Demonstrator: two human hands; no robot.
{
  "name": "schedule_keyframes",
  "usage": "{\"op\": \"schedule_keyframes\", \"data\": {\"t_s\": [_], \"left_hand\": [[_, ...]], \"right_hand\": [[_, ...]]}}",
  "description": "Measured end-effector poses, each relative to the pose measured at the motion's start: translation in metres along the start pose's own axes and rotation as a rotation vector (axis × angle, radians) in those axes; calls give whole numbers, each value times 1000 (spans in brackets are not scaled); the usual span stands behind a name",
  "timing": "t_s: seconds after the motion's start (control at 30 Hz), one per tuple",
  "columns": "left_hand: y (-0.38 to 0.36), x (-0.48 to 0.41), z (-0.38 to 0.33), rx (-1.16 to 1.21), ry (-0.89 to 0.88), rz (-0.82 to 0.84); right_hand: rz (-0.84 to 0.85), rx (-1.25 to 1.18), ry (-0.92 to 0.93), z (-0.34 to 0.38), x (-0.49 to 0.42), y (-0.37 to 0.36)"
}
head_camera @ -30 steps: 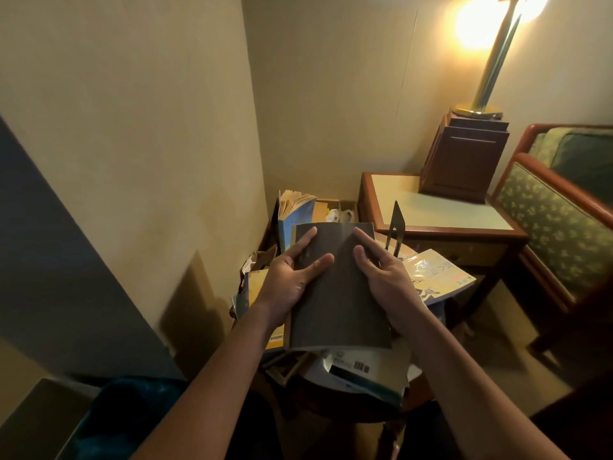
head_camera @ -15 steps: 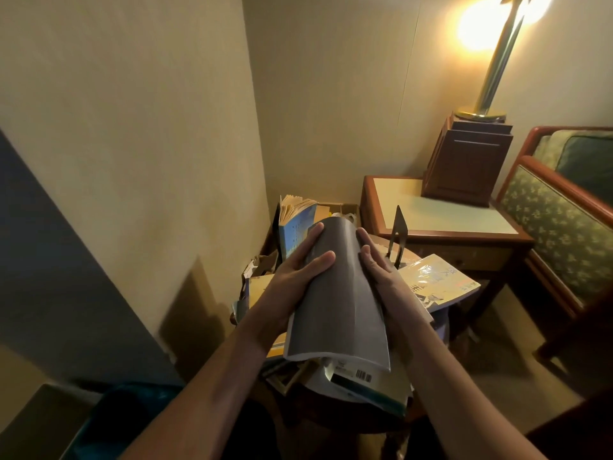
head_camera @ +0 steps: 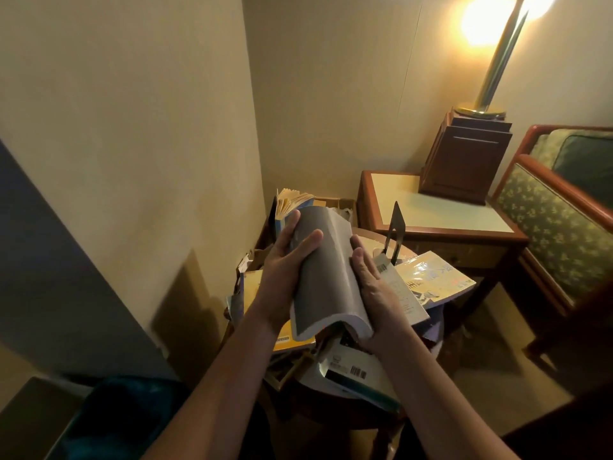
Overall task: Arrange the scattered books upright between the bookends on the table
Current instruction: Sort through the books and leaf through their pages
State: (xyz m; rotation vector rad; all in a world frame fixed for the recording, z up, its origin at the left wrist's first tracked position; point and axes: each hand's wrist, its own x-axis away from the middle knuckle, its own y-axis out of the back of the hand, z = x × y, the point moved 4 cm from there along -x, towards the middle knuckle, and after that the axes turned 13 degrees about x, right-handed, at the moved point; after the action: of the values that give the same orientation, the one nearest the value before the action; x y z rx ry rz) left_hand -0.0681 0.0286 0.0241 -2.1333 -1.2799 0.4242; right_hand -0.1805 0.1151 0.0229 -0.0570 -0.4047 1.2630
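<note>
Two bare hands hold one grey book (head_camera: 326, 277) in the air above a small round table (head_camera: 335, 415) in the corner of the room. The left hand (head_camera: 282, 273) grips the book's left edge, with its fingers (head_camera: 310, 239) curled over the cover. The right hand (head_camera: 376, 290) clasps the opposite long edge with its fingers pressed together along it. I cannot see its thumb. The soft cover bows upward between the two hands, and the pages show at the near end.

I can make out only one bookend (head_camera: 396, 229), a dark metal plate standing upright at the far right of the table, just beyond the right hand. One blue book (head_camera: 282, 214) stands upright at the far left, its pages fanned open at the top, touching the far end of the grey book or just behind it.

The rest of the books lie flat in a heap, and I count four for certain:
- a yellow book (head_camera: 293, 341) lies under the left wrist
- a white book (head_camera: 351, 368) with a barcode hangs over the near rim
- a pale book (head_camera: 403, 293) lies under the right hand
- a glossy yellow book (head_camera: 438, 280) lies at the right, partly overhanging the table

More books sit beneath these, too jumbled to count.

To the right there is one side table (head_camera: 431, 214) carrying one wooden box (head_camera: 464, 164). One lit brass lamp (head_camera: 494, 68) stands on the box. One patterned armchair (head_camera: 557, 224) sits beside the side table.
</note>
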Motion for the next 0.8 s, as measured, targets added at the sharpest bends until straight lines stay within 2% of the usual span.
{"op": "schedule_keyframes", "data": {"t_s": [0.2, 0.37, 0.53, 0.7, 0.77, 0.8], "left_hand": [[6, -1, 3, -43, -16, -30], [18, -6, -5, -192, -36, -14], [17, -11, 14, -121, 82, 32], [14, -40, -18, -353, -31, 51], [14, -57, -42, -363, -12, 93], [11, -65, -55, -440, 25, 117]], "right_hand": [[-7, -55, 7, -9, -8, -2], [-21, 338, 97, 11, -23, 23], [1, 302, 144, 16, -44, 26], [100, 309, 163, 24, -70, 41], [140, 399, 211, 32, -81, 48], [159, 468, 240, 37, -86, 50]]}}
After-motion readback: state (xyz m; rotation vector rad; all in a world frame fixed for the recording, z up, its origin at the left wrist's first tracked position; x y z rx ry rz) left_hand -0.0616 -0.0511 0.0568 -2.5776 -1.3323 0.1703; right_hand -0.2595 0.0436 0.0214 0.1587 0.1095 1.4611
